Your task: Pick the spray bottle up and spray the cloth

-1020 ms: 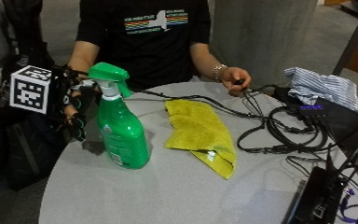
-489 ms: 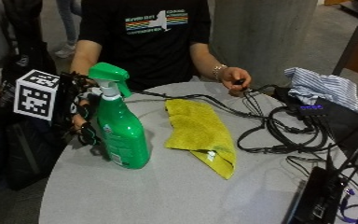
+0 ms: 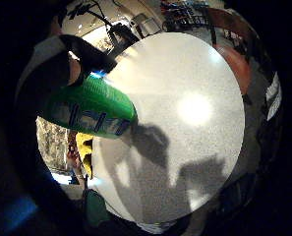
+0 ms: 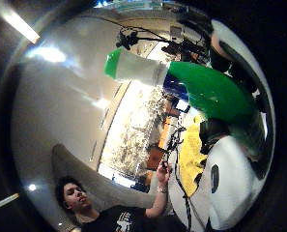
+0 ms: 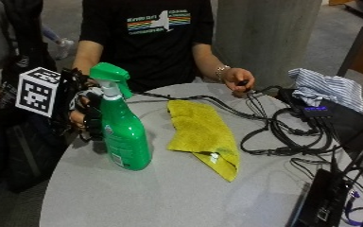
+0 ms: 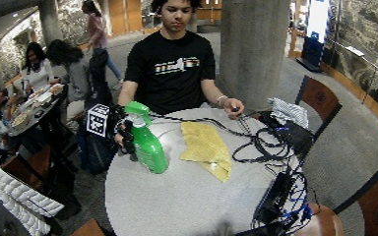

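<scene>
Standing upright, the spray bottle (image 5: 124,135) looks rigid, slick and liquid-heavy; the gloved right hand (image 5: 87,113) curls round its neck below the trigger.

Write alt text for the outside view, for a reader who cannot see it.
A green spray bottle stands upright on a round grey table, with a person's gloved right hand at its neck, beside a crumpled yellow cloth. Their bare hand rests at the far edge near a tangle of black cables.
</scene>
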Motion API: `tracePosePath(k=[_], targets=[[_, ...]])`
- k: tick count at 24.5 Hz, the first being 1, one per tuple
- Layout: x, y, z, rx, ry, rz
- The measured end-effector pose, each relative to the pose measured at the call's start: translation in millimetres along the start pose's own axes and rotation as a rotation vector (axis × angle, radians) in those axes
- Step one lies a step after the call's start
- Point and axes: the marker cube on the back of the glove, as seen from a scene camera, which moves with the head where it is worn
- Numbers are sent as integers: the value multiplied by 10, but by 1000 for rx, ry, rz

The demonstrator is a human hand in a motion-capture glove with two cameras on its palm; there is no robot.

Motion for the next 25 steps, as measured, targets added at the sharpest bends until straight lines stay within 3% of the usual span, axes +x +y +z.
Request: tracePosePath(k=[17,25], targets=[[33,120,-84,71,-98,-40],[13,89,-32,-80,-55,-16]])
